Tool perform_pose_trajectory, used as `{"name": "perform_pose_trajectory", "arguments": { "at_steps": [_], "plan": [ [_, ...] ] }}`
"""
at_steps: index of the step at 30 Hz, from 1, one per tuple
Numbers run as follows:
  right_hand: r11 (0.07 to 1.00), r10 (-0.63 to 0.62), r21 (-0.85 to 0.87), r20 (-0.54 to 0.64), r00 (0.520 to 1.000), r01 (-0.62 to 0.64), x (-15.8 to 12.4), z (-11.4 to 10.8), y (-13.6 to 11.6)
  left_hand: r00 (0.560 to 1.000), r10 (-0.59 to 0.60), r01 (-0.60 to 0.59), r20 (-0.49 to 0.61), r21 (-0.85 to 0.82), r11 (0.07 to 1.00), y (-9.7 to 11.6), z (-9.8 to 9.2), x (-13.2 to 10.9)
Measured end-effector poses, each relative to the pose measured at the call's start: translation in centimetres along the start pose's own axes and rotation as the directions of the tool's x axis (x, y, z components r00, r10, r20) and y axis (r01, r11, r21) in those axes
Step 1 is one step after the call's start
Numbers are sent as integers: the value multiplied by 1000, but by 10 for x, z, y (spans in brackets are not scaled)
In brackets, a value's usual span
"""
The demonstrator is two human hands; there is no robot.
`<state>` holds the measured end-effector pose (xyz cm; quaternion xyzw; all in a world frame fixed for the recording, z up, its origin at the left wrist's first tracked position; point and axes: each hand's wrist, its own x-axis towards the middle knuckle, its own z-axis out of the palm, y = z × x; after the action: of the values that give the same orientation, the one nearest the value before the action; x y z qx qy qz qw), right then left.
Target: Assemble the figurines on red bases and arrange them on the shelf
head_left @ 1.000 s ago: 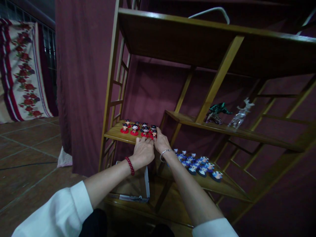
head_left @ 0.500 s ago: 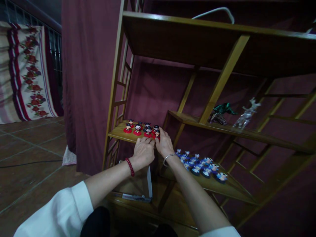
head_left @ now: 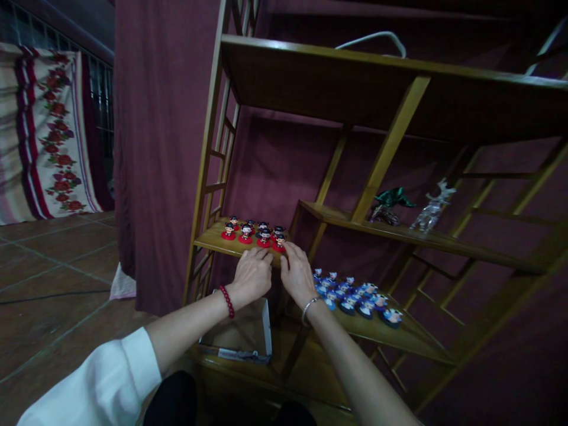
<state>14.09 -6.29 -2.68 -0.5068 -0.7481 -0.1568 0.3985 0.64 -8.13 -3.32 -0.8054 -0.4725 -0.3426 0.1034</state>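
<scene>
Several small figurines with black hair and red bases (head_left: 245,233) stand upright in two rows on a small wooden shelf (head_left: 213,238). My left hand (head_left: 252,273) is at this shelf's front edge, palm down, its fingers loosely stretched and holding nothing that I can see. Beside the rightmost front figurine (head_left: 279,242) is my right hand (head_left: 297,272), thumb and fingers apart, nothing in its grasp. Whether its fingertips still touch that figurine or the shelf, I cannot tell.
Several blue-and-white figurines (head_left: 349,302) crowd a lower shelf to the right. Above them, a dark green ornament (head_left: 390,204) and a clear figure (head_left: 432,208) occupy another shelf. An open box (head_left: 266,331) lies below my hands. A reddish curtain (head_left: 160,177) hangs at left.
My right hand has let go of the rightmost front figurine and drawn slightly down and away. My left hand has shifted slightly left. The red-based figurines keep their places.
</scene>
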Motion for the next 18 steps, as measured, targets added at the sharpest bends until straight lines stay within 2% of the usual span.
{"name": "perform_pose_trajectory", "arguments": {
  "at_steps": [6,18],
  "plan": [
    [994,-95,54,56,994,92,-1,-3,-5,1000,-9,9,8,18,1000,2,-3,1],
    [989,-112,114,133,985,98,9,12,-19,998,-13,18,-57,77,997,-17,-13,-12]
  ]
}}
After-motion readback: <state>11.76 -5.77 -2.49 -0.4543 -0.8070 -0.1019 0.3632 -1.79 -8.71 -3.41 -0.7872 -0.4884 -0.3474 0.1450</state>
